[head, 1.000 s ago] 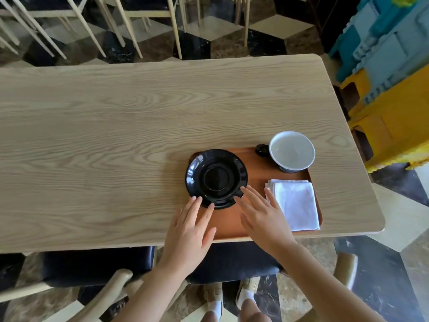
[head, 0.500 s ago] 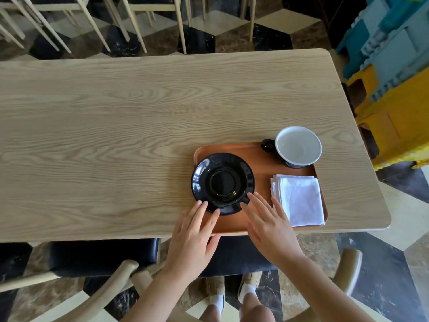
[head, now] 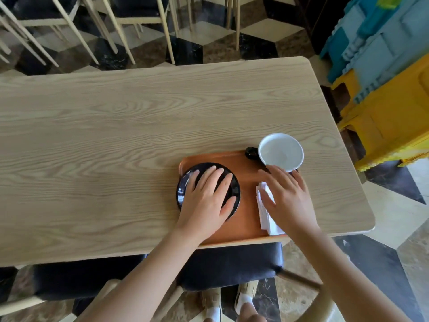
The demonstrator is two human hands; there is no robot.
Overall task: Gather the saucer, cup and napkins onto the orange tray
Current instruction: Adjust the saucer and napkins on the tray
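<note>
Left hand (head: 206, 196) flat and open, fingers spread, palm down over glossy black round saucer (head: 183, 184) at left end of smooth orange tray (head: 248, 180); nothing gripped. Right hand (head: 287, 196) likewise open, fingers extended, lying over folded white napkins (head: 264, 210) on tray's right part, fingertips reaching rim of round cup (head: 281, 152), white and smooth inside, dark handle pointing left, at tray's far right corner. Rectangular tray with raised lip and rounded corners, at near edge of pale wood-grain table (head: 116, 135). Dark padded chair seat (head: 232, 263) below table edge. Yellow and blue plastic crates (head: 383, 89) stacked at right.
</note>
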